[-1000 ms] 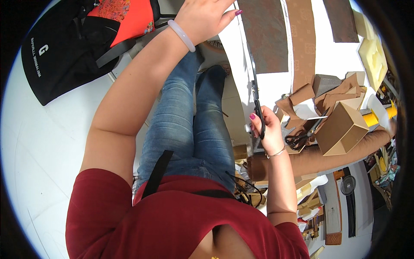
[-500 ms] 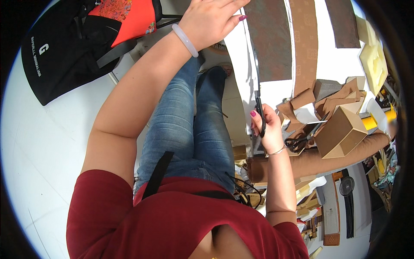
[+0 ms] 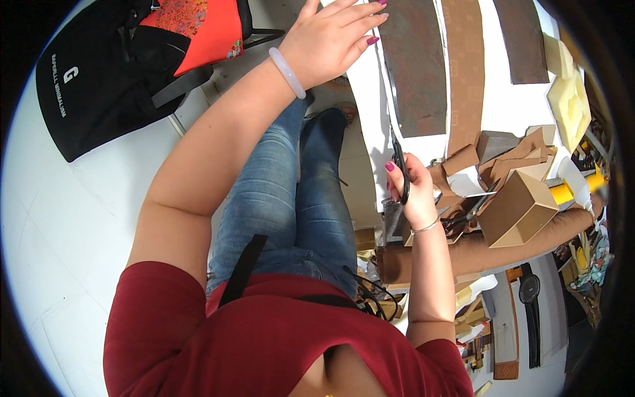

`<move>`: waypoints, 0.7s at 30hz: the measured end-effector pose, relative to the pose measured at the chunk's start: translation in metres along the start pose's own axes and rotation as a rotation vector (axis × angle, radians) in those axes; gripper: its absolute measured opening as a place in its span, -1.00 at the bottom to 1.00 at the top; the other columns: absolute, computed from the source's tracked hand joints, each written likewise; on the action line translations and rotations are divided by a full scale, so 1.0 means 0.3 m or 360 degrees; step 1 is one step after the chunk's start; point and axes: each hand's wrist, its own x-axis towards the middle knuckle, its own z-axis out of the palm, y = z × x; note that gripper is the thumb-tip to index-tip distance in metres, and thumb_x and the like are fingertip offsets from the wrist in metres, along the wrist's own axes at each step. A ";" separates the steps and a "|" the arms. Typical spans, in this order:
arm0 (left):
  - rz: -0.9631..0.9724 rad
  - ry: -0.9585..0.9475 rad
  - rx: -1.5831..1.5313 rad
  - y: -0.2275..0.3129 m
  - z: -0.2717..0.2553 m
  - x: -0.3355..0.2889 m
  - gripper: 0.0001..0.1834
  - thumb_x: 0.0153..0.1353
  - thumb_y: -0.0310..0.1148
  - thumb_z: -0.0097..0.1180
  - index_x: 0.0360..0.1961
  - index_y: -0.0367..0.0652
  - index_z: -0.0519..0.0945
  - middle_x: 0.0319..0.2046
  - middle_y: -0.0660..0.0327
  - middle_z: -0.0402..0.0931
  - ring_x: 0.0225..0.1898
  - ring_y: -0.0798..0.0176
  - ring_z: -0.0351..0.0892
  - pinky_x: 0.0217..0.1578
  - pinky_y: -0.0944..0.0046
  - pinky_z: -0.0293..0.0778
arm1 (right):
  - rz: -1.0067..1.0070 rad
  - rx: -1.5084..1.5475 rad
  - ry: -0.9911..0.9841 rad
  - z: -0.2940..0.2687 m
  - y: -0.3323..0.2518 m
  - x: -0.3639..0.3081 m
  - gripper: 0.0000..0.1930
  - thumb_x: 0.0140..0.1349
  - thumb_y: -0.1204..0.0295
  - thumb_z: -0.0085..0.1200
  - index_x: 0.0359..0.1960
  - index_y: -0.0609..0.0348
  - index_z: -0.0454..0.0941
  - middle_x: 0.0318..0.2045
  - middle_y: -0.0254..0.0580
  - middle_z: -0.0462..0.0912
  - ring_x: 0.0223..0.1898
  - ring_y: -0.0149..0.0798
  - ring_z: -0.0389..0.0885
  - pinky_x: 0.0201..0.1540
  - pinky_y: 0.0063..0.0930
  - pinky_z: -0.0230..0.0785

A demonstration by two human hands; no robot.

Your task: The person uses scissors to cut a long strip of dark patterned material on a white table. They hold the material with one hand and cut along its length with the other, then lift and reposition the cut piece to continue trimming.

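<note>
My right hand [image 3: 419,198] is closed round the black handles of a long pair of scissors [image 3: 403,177]. Their thin blades point away from me, lying along a white strip at the left side of a dark mottled brown sheet [image 3: 415,73]. Farther off, my left hand [image 3: 334,38] reaches over the white sheet's left edge with its fingers stretched out, fingertips close to the scissors' far end. It holds nothing that I can see. Whether the blades are apart is hard to make out. Right of the dark sheet runs a lighter brown patterned strip [image 3: 464,73].
Brown scraps [image 3: 522,155], an open cardboard box [image 3: 518,210] and a second pair of scissors [image 3: 473,210] lie right of my right hand. A brown roll [image 3: 423,263] borders the near table edge. A black bag [image 3: 86,86] lies at the left. Pale yellow foam [image 3: 569,109] sits far right.
The view has shifted slightly. My left hand sits a little nearer, with more of its fingers in view. My right hand keeps its hold on the scissors, almost in the same place.
</note>
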 end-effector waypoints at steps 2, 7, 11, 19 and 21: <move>0.0001 0.0007 -0.0010 -0.004 0.000 0.002 -0.49 0.28 -0.35 0.16 0.27 -0.14 0.53 0.32 0.12 0.46 0.46 0.00 0.27 0.43 -0.39 -0.03 | 0.0031 -0.0040 0.0017 0.000 0.002 -0.005 -0.73 0.38 0.27 0.29 -0.33 0.13 0.47 -0.60 -0.50 0.46 -0.65 -0.62 0.33 -0.57 -0.70 0.17; 0.0006 0.0061 -0.0106 -0.008 -0.007 0.005 -0.51 0.27 -0.37 0.17 0.25 -0.13 0.55 0.26 0.13 0.53 0.45 0.01 0.31 0.45 -0.39 -0.07 | -0.0008 0.0019 -0.0008 0.004 -0.017 0.007 -0.73 0.38 0.26 0.30 -0.27 0.16 0.50 -0.59 -0.49 0.49 -0.65 -0.61 0.33 -0.57 -0.68 0.17; 0.0008 0.0075 -0.0149 -0.006 -0.010 0.007 -0.50 0.27 -0.38 0.17 0.26 -0.13 0.55 0.22 0.14 0.56 0.44 0.03 0.33 0.46 -0.39 -0.10 | -0.0115 -0.0114 -0.0047 0.004 -0.041 0.038 -0.70 0.44 0.17 0.19 -0.21 0.15 0.48 -0.54 -0.40 0.51 -0.61 -0.57 0.33 -0.55 -0.66 0.17; -0.0110 0.0164 -0.0093 -0.026 -0.024 0.031 -0.51 0.29 -0.40 0.14 0.27 -0.13 0.54 0.22 0.12 0.56 0.40 0.01 0.38 0.45 -0.33 -0.03 | -0.0018 -0.0154 0.0019 0.019 -0.054 0.042 -0.69 0.41 0.16 0.24 -0.24 0.13 0.49 -0.57 -0.41 0.51 -0.65 -0.58 0.32 -0.57 -0.65 0.16; -0.0164 0.0192 -0.0083 -0.042 -0.027 0.040 -0.51 0.30 -0.40 0.13 0.27 -0.13 0.54 0.23 0.12 0.56 0.39 0.00 0.39 0.44 -0.32 0.00 | 0.0015 -0.0188 0.0020 0.017 -0.074 0.044 -0.69 0.42 0.15 0.23 -0.25 0.13 0.50 -0.57 -0.40 0.52 -0.64 -0.58 0.34 -0.56 -0.65 0.18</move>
